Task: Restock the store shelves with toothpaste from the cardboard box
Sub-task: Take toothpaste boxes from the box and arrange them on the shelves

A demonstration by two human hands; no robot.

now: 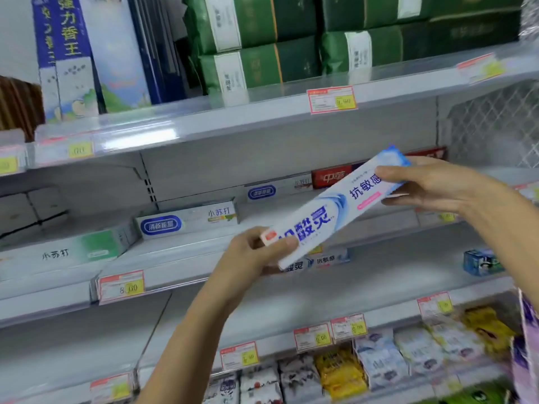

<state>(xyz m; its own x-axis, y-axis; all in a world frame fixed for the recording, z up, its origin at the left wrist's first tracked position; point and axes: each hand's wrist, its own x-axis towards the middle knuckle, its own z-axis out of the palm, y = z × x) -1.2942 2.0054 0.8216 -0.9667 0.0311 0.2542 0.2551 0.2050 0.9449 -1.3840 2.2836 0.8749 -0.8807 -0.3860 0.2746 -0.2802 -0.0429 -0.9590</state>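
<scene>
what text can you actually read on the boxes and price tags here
"抗敏感" on the toothpaste box held by the left hand and right hand; its brand name is partly covered.
"小苏打" and "清新能量" on the white box.
"小苏打" on the green-white box.
"强力香王" on the tall blue pack.
"8.00" on the price tag.
"6.00" on the lower tag.
Other tags and the green packs' labels: too blurred.

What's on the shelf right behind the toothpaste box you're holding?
Behind the held toothpaste box, gripped by the left hand and right hand, lies a matching box on the shelf. Its left end is covered.
</scene>
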